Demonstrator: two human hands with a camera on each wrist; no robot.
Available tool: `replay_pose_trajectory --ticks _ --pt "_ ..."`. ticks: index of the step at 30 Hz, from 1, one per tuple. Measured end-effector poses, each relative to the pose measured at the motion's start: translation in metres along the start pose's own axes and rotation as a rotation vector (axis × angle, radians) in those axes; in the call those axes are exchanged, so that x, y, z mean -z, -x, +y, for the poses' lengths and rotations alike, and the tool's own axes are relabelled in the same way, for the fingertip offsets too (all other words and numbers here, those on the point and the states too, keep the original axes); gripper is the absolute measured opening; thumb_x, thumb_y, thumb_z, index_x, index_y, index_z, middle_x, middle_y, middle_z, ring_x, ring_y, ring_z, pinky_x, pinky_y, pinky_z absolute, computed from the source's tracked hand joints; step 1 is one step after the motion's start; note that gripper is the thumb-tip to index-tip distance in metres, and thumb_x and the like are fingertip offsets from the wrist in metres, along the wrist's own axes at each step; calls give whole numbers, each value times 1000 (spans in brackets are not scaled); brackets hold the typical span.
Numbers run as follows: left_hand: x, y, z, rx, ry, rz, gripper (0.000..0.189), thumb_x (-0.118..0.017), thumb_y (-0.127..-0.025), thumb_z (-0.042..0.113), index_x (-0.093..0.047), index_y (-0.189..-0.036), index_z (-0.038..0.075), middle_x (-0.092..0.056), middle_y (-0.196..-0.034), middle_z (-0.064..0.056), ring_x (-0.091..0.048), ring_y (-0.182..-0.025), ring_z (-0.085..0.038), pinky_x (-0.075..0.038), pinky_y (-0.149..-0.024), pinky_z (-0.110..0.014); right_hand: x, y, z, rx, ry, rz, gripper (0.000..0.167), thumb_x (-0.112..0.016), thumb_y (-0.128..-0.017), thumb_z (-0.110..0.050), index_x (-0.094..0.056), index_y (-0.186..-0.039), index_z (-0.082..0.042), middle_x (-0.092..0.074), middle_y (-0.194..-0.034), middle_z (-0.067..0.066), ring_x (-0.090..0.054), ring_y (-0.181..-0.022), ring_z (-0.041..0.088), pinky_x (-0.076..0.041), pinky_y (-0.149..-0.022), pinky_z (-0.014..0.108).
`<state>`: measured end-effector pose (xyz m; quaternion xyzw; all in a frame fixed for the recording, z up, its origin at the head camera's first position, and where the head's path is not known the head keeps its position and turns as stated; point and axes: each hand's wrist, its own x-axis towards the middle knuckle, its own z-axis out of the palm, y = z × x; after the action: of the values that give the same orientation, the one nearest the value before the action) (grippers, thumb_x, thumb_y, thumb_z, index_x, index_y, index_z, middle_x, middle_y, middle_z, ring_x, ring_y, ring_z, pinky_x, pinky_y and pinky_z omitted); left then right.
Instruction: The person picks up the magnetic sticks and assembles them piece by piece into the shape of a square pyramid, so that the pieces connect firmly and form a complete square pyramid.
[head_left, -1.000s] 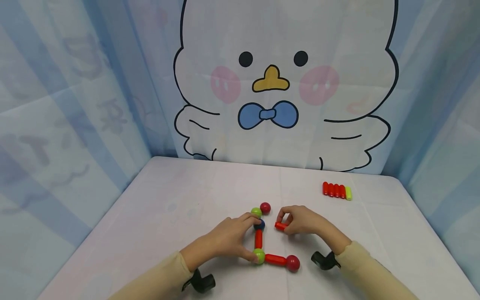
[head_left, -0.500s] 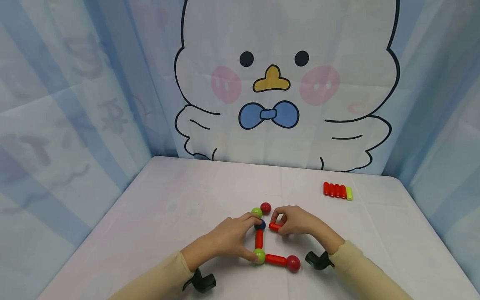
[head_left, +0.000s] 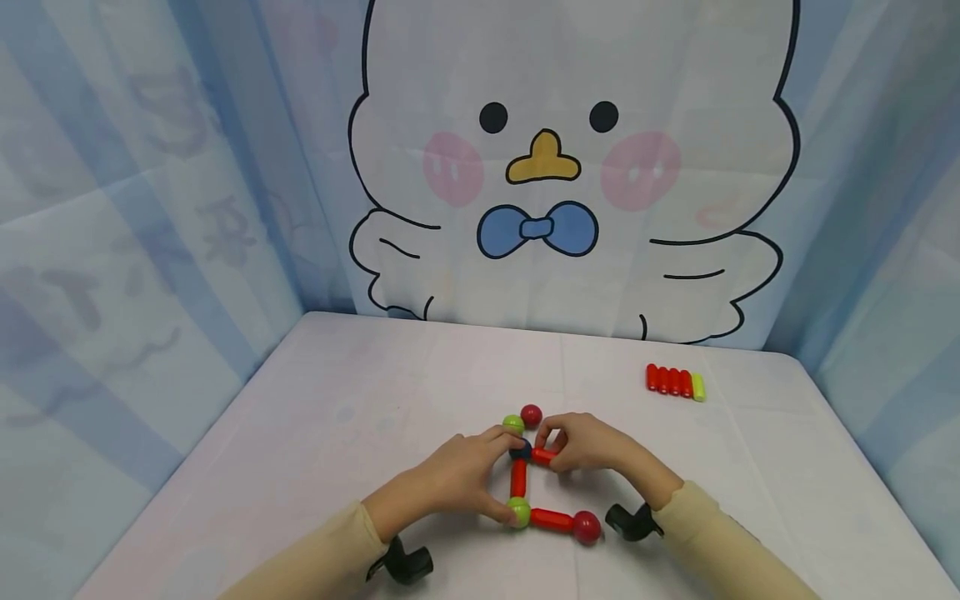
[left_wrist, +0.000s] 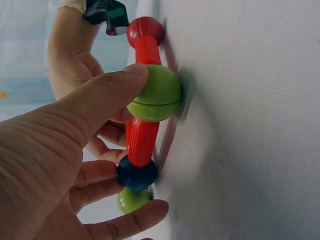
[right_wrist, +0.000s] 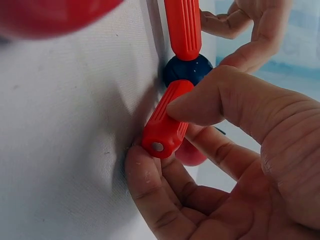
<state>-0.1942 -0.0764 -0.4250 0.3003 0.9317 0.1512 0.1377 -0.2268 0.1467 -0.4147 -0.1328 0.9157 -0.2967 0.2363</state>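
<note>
My right hand point(head_left: 588, 443) pinches a red magnetic rod point(right_wrist: 169, 117) between thumb and fingers. One end of it meets a dark blue ball point(right_wrist: 186, 69); a small metal disc shows at the other. My left hand point(head_left: 459, 479) spans a build of magnetic rods and balls, its thumb on a green ball point(left_wrist: 157, 92) and its fingers at the blue ball point(left_wrist: 136, 175). Between those balls runs a red rod point(head_left: 518, 479). Another red rod point(head_left: 551, 521) goes right from the green ball to a red ball point(head_left: 587, 527).
Beyond the blue ball lie a second green ball point(head_left: 513, 423) and a red ball point(head_left: 531, 415). Several red rods point(head_left: 668, 381) and one yellow-green rod point(head_left: 698, 387) sit in a row at the back right of the white table point(head_left: 360, 375). A printed curtain hangs behind.
My right hand has moved left, bringing its red rod from apart to the blue ball. The left hand has stayed in place on the build.
</note>
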Motion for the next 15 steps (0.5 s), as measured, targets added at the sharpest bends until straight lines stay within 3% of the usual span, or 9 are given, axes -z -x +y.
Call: replay_pose_trajectory --ticks 9,15 --pt "0 0 0 -7 -8 6 90 -87 -74 62 -51 -148 24 -46 -158 7 -63 -121 -13 -52 -103 -51 2 -2 2 16 -1 2 22 -77 -85 -6 -68 -103 -14 -66 -87 2 -61 -72 18 -54 -66 30" --pt "0 1 0 -6 -6 10 90 -88 -74 60 -51 -148 24 -47 -157 7 -63 -122 -14 -52 -104 -52 10 -7 4 22 21 120 15 -73 -90 -11 -70 -105 -11 -67 -90 3 -58 -77 18 -53 -67 30"
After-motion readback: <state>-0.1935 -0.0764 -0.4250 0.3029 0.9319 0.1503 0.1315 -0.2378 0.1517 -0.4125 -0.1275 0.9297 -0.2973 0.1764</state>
